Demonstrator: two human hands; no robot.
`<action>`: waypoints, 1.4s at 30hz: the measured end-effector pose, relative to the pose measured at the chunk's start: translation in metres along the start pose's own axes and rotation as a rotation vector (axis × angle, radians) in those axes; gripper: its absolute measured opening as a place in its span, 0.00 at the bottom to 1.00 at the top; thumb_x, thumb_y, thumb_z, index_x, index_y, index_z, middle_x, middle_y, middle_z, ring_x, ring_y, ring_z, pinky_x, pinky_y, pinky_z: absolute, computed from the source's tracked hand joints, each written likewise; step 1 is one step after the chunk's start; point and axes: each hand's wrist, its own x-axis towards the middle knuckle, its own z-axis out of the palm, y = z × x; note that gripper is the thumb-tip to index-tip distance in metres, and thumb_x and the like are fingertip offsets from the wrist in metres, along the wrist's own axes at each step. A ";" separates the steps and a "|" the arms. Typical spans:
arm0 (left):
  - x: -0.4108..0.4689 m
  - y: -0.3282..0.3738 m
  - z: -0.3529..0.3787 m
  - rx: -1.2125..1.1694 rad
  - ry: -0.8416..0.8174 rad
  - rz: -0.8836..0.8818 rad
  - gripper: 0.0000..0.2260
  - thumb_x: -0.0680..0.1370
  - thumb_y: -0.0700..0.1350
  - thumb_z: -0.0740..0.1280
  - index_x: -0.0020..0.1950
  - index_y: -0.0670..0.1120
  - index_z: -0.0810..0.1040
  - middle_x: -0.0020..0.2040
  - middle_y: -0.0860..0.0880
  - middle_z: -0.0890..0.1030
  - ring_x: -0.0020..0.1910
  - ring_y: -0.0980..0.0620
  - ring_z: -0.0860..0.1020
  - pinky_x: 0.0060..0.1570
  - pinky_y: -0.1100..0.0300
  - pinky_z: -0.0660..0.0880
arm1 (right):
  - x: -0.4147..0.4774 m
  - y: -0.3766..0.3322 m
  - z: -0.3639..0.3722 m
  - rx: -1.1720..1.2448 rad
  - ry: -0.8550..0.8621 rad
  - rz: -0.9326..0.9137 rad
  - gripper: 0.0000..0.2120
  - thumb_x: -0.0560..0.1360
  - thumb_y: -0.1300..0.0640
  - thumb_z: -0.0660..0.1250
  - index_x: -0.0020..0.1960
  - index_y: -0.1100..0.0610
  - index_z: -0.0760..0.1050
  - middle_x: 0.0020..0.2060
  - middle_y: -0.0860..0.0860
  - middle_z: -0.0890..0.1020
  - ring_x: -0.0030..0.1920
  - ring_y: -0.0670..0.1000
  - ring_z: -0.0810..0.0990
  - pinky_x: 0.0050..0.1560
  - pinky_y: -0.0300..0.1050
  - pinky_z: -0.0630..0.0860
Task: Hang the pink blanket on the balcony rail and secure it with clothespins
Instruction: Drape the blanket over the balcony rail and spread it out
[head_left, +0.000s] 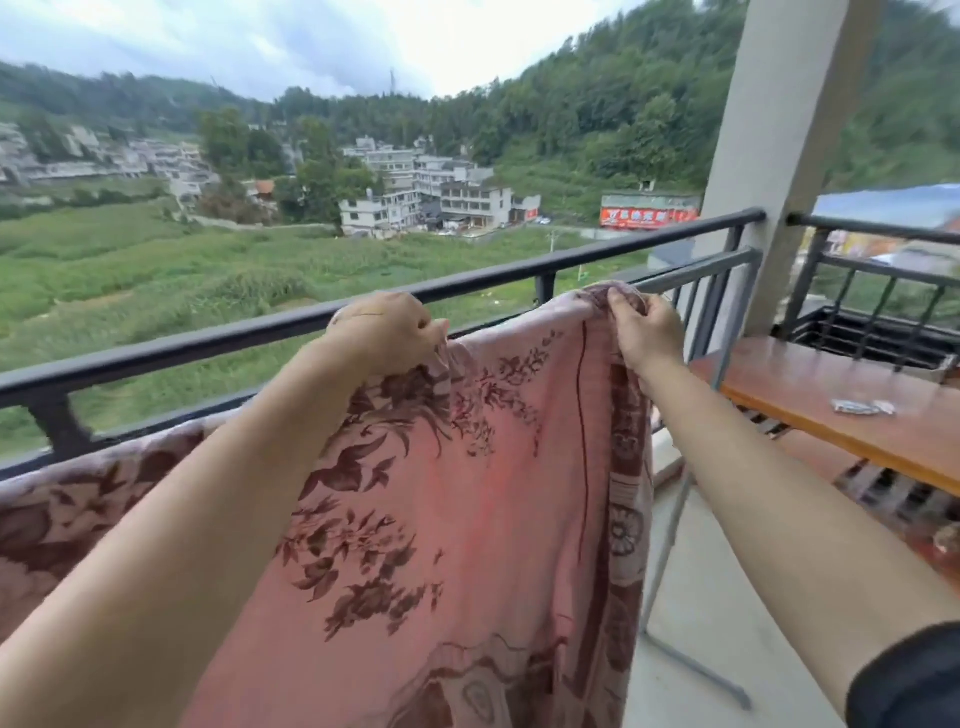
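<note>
The pink blanket (483, 483) with dark red flower patterns hangs in front of me, its top edge lifted near the black balcony rail (218, 340). My left hand (387, 330) grips the top edge in a fist. My right hand (647, 325) pinches the top right corner, just below the rail. To the left, the blanket's edge sags lower, under my left forearm. I see no clothespins.
A grey metal rack bar (696, 273) runs just behind the blanket's corner. A wooden table (841, 395) with a small crumpled wrapper (862, 408) stands to the right. A pale concrete pillar (779, 130) rises at the rail's right end. Fields and houses lie beyond.
</note>
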 end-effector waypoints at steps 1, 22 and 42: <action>0.022 0.006 0.001 -0.035 -0.065 0.030 0.22 0.82 0.59 0.57 0.43 0.45 0.81 0.40 0.46 0.81 0.38 0.49 0.78 0.39 0.55 0.75 | 0.015 0.006 -0.006 -0.036 0.018 -0.001 0.20 0.76 0.41 0.65 0.53 0.57 0.81 0.50 0.54 0.84 0.54 0.56 0.80 0.49 0.43 0.72; 0.252 0.184 0.064 -0.561 -0.706 0.305 0.11 0.83 0.43 0.63 0.61 0.44 0.82 0.56 0.46 0.84 0.55 0.50 0.82 0.53 0.59 0.80 | 0.173 0.098 -0.082 -0.009 -0.518 -0.045 0.27 0.74 0.35 0.66 0.47 0.61 0.81 0.41 0.53 0.85 0.42 0.51 0.83 0.50 0.49 0.78; 0.344 0.418 0.126 -0.340 0.334 0.071 0.12 0.80 0.38 0.58 0.53 0.46 0.82 0.51 0.47 0.82 0.50 0.46 0.78 0.49 0.55 0.75 | 0.332 0.186 -0.196 -0.274 -0.850 -0.121 0.15 0.71 0.46 0.76 0.48 0.56 0.80 0.40 0.50 0.82 0.41 0.50 0.81 0.40 0.44 0.80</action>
